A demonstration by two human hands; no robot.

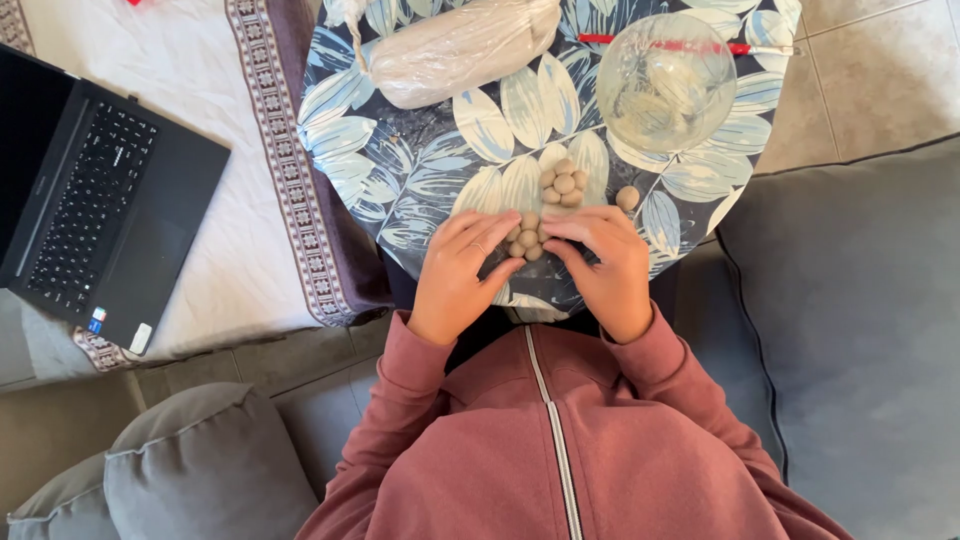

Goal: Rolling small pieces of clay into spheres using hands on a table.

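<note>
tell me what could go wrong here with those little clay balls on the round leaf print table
The stray ball lies apart from the cluster and could perhaps roll off the round table. The left hand and right hand crowd the near balls, so a nudge might squash or scatter them. The glass bowl sits near the far rim and might get knocked.

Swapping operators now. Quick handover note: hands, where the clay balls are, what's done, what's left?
Left hand and right hand: fingertips together on a small cluster of clay balls at the near edge of the leaf-print tray.
Done: a second cluster behind it, one stray ball to the right.
Left: wrapped clay lump at the far side looks untouched. Glass bowl looks empty.
</note>
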